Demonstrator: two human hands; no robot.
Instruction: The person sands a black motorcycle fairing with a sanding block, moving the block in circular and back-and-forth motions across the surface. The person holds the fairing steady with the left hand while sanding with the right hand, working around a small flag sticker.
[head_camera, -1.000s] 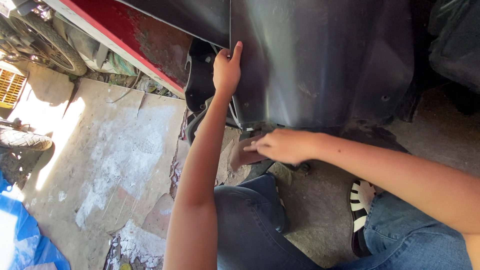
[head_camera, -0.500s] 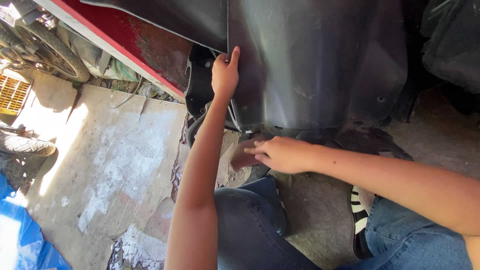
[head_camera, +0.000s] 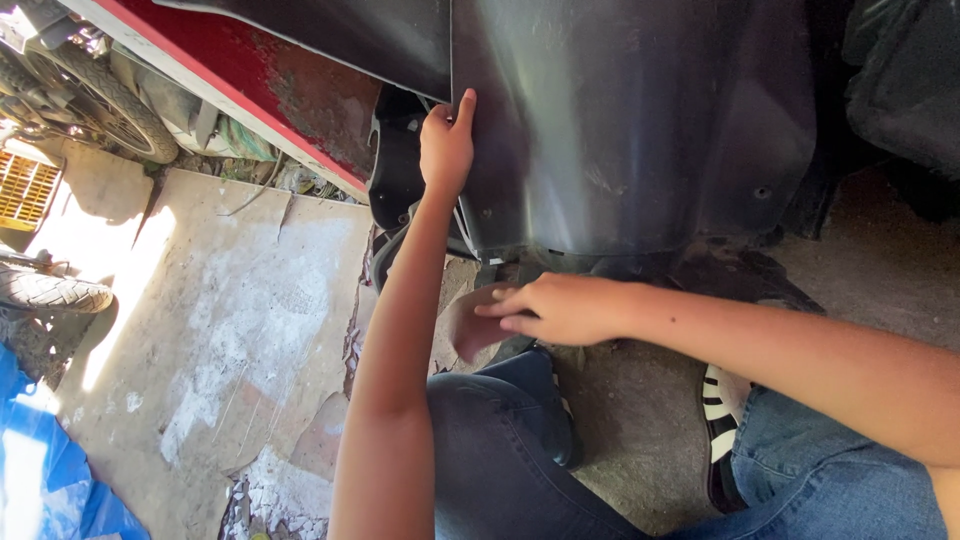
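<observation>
— What lay at the far left?
— A blue tarp (head_camera: 40, 470) on the cracked concrete floor (head_camera: 230, 300), with a tyre (head_camera: 105, 90) above.
— And the left hand (head_camera: 447, 150)?
— Its grip was clamped on the left edge of the dark plastic fender panel (head_camera: 640, 130), which stood upright beside a red body panel (head_camera: 270, 80).
— The right hand (head_camera: 560, 308)?
— Lower, beneath that panel, fingers curled over a small brownish piece (head_camera: 470, 325); whether they pinched it could not be told.
</observation>
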